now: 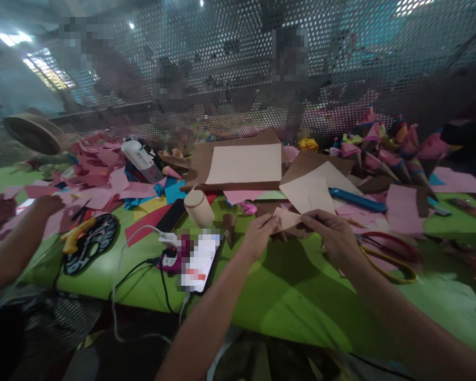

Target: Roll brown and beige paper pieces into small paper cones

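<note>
A small piece of tan paper [286, 219] is stretched between my two hands above the green table [285, 301]. My left hand [261, 233] pinches its left end. At the other end, the fingers of my right hand [327, 228] are closed on its edge. Just left of my left hand a small brown paper cone [229, 228] stands on the table. Scissors with red and yellow handles [392, 259] lie right of my right wrist. Behind my hands are cream paper sheets [311, 193] and a blue cutter [357, 200].
A phone [201, 262], a power strip [173, 259] and cables lie to the left. Beyond them are a tape roll [199, 206] and a yellow glue gun [78, 235]. Another person's hands [49, 205] are at far left. Pink paper cones [408, 145] crowd the back right.
</note>
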A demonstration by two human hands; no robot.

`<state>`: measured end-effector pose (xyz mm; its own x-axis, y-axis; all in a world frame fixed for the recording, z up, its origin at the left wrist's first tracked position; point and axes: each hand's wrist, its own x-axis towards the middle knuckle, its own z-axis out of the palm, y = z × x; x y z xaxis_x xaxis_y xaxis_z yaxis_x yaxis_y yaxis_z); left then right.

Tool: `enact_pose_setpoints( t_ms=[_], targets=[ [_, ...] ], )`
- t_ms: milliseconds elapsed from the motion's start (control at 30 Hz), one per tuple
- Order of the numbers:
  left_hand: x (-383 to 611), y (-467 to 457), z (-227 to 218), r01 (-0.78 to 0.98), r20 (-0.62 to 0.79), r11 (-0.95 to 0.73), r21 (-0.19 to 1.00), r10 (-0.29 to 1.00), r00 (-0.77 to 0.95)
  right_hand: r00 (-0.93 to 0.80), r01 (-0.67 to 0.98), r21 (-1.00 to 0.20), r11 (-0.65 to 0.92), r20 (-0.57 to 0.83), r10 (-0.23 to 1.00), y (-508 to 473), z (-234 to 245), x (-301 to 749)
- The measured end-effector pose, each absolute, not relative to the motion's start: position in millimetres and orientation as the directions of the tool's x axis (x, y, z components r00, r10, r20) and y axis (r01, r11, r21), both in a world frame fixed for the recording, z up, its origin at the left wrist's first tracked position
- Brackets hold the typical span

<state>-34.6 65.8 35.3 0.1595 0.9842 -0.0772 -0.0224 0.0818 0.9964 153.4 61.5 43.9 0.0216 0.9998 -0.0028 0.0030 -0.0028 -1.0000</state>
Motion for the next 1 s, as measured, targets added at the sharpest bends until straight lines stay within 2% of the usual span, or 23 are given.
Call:
enact_pose_setpoints(
  t_ms=[167, 300, 500, 567, 733, 1000],
  targets=[
    [-36.6, 66.1, 42.3, 0.055, -0.034, 0.028, 0.998, 0.992, 0.121, -0.014, 0.044, -0.999, 0.012, 0.012, 1.0, 60.4, 42.8, 153.9],
    [-35.8, 66.7, 43.0, 0.011, 0.022, -0.023, 1.0, 0.995, 0.102, -0.056, 0.065, -0.997, 0.037, 0.033, 0.998, 58.6, 44.3, 151.1],
    [-32.5, 67.4, 38.3, -0.057, 0.021, -0.017, 0.998, 0.997, 0.069, -0.04, 0.025, -0.999, 0.035, 0.034, 0.999, 57.2, 48.4, 147.6],
    [-32.8, 67.6, 39.0, -0.058, -0.004, 0.01, 0.998, 0.995, 0.1, -0.027, 0.029, -0.999, 0.039, 0.038, 0.999, 58.5, 49.4, 148.2],
    [-33.2, 68.5, 40.2, -0.086, -0.076, 0.106, 0.991, 0.951, 0.299, 0.024, 0.01, -0.998, 0.054, 0.055, 0.998, 62.5, 49.0, 150.4],
    [-32.0, 67.5, 39.4, -0.082, -0.026, 0.046, 0.996, 0.975, 0.222, -0.055, -0.056, -0.998, -0.001, 0.002, 0.998, 61.3, 46.2, 150.3]
  ],
)
